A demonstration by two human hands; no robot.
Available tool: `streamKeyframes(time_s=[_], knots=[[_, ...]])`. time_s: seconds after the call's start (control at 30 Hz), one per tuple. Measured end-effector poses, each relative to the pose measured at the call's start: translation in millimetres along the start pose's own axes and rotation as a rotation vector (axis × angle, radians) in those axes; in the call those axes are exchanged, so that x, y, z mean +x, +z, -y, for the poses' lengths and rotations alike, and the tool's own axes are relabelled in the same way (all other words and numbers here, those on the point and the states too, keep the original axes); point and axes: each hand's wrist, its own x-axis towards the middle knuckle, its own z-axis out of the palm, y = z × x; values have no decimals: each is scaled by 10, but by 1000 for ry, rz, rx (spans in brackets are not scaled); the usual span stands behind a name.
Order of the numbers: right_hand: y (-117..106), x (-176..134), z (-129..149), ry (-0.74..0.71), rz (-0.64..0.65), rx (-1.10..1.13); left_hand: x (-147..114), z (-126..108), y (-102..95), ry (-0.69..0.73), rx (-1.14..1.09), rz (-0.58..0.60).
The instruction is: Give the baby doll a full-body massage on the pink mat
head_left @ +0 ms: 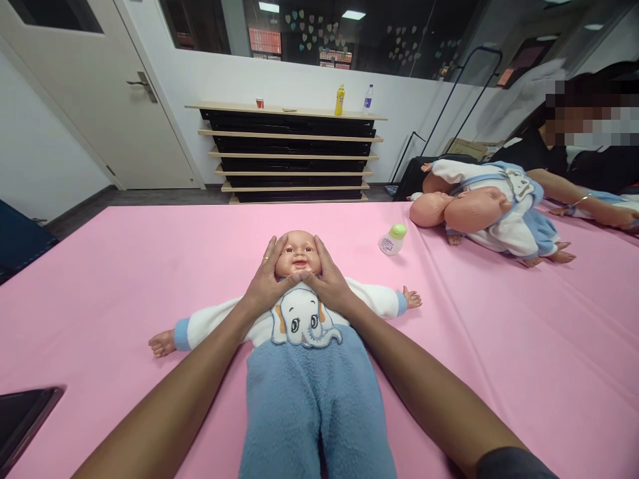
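A baby doll (314,392) lies on its back on the pink padded table (114,266), its head at the far end and both arms spread wide. It wears a white and blue fleece suit with an elephant face on the chest. Along one cheek lies my left hand (264,286), fingers stretched out and a ring on one of them. My right hand (332,286) rests the same way against the other cheek. Both thumbs meet under the doll's chin, and its smiling face shows between my palms.
Right of the doll's head stands a small bottle with a green cap (392,239). More dolls (499,199) lie piled at the right, near another person's arm (574,189). A dark phone or tablet (27,426) sits at the near left. Stacked boards (294,136) stand behind the table.
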Motion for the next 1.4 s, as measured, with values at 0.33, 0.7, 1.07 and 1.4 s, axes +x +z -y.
streamKeyframes(time_s=[0.33, 0.7, 1.07, 1.4], knots=[[10, -22, 17, -15, -35, -16, 20, 4, 4, 35, -26, 10], [22, -46, 25, -5, -89, -3, 4, 117, 43, 50, -75, 9], [-24, -21, 36, -35, -51, -51, 17, 59, -8, 72, -44, 34], [-15, -38, 16, -44, -29, -17, 25, 92, -1, 36, -129, 19]])
